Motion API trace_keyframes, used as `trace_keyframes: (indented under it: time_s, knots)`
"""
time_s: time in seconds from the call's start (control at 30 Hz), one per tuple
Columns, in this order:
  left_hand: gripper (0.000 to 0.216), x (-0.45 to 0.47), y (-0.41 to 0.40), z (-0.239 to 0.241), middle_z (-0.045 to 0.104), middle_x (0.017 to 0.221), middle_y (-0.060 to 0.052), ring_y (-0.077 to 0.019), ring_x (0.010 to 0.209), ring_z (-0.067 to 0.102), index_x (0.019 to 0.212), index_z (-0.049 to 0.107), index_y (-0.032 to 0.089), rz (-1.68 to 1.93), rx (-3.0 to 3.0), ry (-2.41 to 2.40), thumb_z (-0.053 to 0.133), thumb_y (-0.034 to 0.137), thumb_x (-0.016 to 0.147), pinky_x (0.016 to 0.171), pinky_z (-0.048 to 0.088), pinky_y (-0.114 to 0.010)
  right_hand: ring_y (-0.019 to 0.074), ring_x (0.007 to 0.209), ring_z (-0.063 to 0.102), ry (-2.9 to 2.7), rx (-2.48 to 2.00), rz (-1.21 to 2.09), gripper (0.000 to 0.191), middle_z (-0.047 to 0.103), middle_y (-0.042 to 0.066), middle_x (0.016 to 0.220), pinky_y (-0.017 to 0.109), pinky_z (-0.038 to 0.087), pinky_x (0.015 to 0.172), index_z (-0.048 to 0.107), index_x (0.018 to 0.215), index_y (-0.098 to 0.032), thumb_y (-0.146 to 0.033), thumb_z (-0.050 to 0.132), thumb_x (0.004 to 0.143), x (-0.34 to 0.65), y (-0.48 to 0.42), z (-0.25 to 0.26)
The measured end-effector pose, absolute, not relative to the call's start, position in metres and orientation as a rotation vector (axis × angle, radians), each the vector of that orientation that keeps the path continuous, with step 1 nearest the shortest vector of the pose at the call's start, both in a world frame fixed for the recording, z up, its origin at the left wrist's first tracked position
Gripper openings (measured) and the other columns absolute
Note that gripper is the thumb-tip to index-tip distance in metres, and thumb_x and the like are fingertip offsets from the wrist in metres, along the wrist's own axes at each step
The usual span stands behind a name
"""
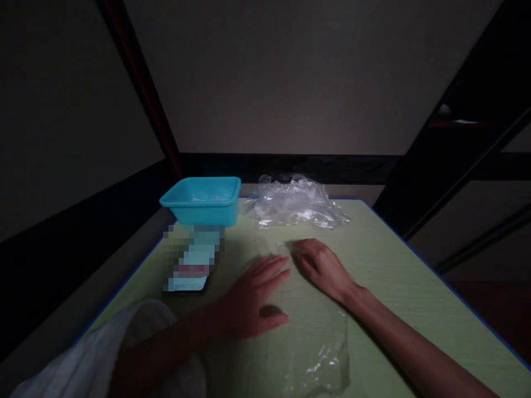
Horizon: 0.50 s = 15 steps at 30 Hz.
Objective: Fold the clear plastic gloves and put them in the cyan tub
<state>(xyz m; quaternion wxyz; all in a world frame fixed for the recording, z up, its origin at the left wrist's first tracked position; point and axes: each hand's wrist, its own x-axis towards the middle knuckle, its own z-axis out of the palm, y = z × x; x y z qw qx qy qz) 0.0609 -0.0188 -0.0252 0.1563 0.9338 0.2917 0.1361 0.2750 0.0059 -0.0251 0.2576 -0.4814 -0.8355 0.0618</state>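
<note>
A clear plastic bag (321,359) lies flat on the green table, stretching from the front edge up toward my hands. My right hand (321,268) is closed, its curled fingers on the far end of this bag, where a small bit of clear film sticks out past the fingertips. To its left, my left hand (259,296) hovers low over the bag, thumb and fingers spread and holding nothing. Whether the left palm touches the film is hard to see.
At the back left stands a turquoise plastic basin (199,214). A heap of crumpled clear plastic bags (296,202) lies beside it at the far edge. A phone-like device (193,262), blurred out, rests left of my hands on the blue-edged table (398,298).
</note>
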Motion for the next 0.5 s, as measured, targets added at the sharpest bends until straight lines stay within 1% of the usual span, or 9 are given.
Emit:
trace_keyframes:
  time_s: [0.1, 0.17, 0.23, 0.27, 0.33, 0.4, 0.47, 0.5]
  knots:
    - [0.07, 0.062, -0.029, -0.02, 0.025, 0.148, -0.014, -0.0245, 0.137, 0.02, 0.139, 0.03, 0.012, 0.166, 2.716, 0.435, 0.054, 0.046, 0.083, 0.113, 0.017, -0.043, 0.0259, 0.104, 0.056, -2.247, -1.329, 0.158, 0.03, 0.063, 0.015, 0.111, 0.042, 0.044, 0.091, 0.058, 0.111, -0.011, -0.015, 0.043, 0.086, 0.281, 0.012, -0.031]
    - [0.068, 0.062, -0.034, -0.017, 0.024, 0.149, -0.012, -0.0233, 0.138, 0.019, 0.14, 0.029, 0.014, 0.114, 2.7, 0.33, 0.049, 0.048, 0.085, 0.113, 0.014, -0.042, 0.0286, 0.113, 0.05, -2.263, -1.35, 0.167, 0.032, 0.057, 0.018, 0.122, 0.048, 0.038, 0.096, 0.055, 0.115, -0.01, -0.019, 0.044, 0.087, 0.282, 0.015, -0.035]
    - [0.068, 0.062, -0.038, -0.014, 0.023, 0.149, -0.011, -0.0235, 0.138, 0.017, 0.14, 0.028, 0.014, 0.11, 2.683, 0.289, 0.047, 0.05, 0.086, 0.114, 0.011, -0.041, 0.0303, 0.118, 0.047, -2.265, -1.352, 0.208, 0.031, 0.053, 0.019, 0.126, 0.053, 0.032, 0.099, 0.056, 0.114, -0.011, -0.022, 0.045, 0.087, 0.281, 0.015, -0.037]
    - [0.069, 0.062, -0.039, -0.014, 0.023, 0.149, -0.011, -0.0237, 0.138, 0.017, 0.14, 0.028, 0.014, 0.104, 2.676, 0.266, 0.047, 0.051, 0.086, 0.114, 0.01, -0.041, 0.0299, 0.117, 0.047, -2.254, -1.329, 0.249, 0.027, 0.054, 0.019, 0.125, 0.053, 0.031, 0.099, 0.057, 0.11, -0.012, -0.023, 0.046, 0.087, 0.28, 0.015, -0.038]
    - [0.069, 0.062, -0.04, -0.013, 0.022, 0.149, -0.01, -0.0236, 0.138, 0.016, 0.14, 0.028, 0.014, 0.089, 2.67, 0.233, 0.046, 0.052, 0.086, 0.114, 0.009, -0.041, 0.0268, 0.11, 0.051, -2.202, -1.242, 0.358, 0.016, 0.059, 0.015, 0.115, 0.048, 0.036, 0.095, 0.059, 0.095, -0.016, -0.021, 0.048, 0.085, 0.278, 0.015, -0.036]
    - [0.068, 0.062, -0.041, -0.012, 0.022, 0.149, -0.01, -0.0232, 0.139, 0.015, 0.14, 0.028, 0.014, 0.074, 2.671, 0.228, 0.045, 0.052, 0.087, 0.114, 0.009, -0.041, 0.0228, 0.095, 0.056, -2.138, -1.177, 0.441, 0.005, 0.062, 0.01, 0.096, 0.04, 0.043, 0.085, 0.055, 0.08, -0.018, -0.016, 0.05, 0.08, 0.275, 0.015, -0.034]
    - [0.067, 0.062, -0.041, -0.012, 0.022, 0.149, -0.01, -0.0231, 0.139, 0.016, 0.14, 0.029, 0.014, 0.062, 2.676, 0.238, 0.044, 0.053, 0.087, 0.114, 0.009, -0.041, 0.02, 0.081, 0.055, -2.099, -1.171, 0.472, 0.008, 0.058, 0.005, 0.08, 0.035, 0.044, 0.076, 0.05, 0.073, -0.02, -0.012, 0.051, 0.074, 0.274, 0.015, -0.032]
    - [0.067, 0.063, -0.041, -0.012, 0.022, 0.149, -0.011, -0.0232, 0.138, 0.016, 0.14, 0.029, 0.014, 0.058, 2.678, 0.242, 0.044, 0.053, 0.087, 0.114, 0.009, -0.041, 0.0192, 0.076, 0.054, -2.09, -1.182, 0.476, 0.01, 0.057, 0.004, 0.076, 0.034, 0.044, 0.073, 0.048, 0.072, -0.02, -0.01, 0.051, 0.073, 0.273, 0.014, -0.032]
